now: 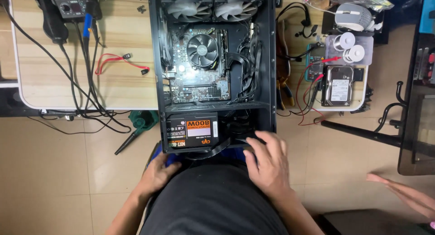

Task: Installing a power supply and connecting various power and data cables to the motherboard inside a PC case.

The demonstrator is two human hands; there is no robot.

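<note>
Fingers [265,142] of my right hand [268,164] lie spread and flat on the near rim of the open black computer case [271,58], pinching nothing. Left hand [158,174] grips the case's lower left corner; its fingertips are hidden underneath, so I cannot tell their state. Just beyond the fingers, the bottom compartment holds a black power supply [191,131] and cables [235,126], partly shadowed. Farther up: motherboard [199,74], cooler fan [202,49]. Right of the case, a hard drive [339,84]. Another person's hand [405,194] is cut off at the frame's right edge.
</note>
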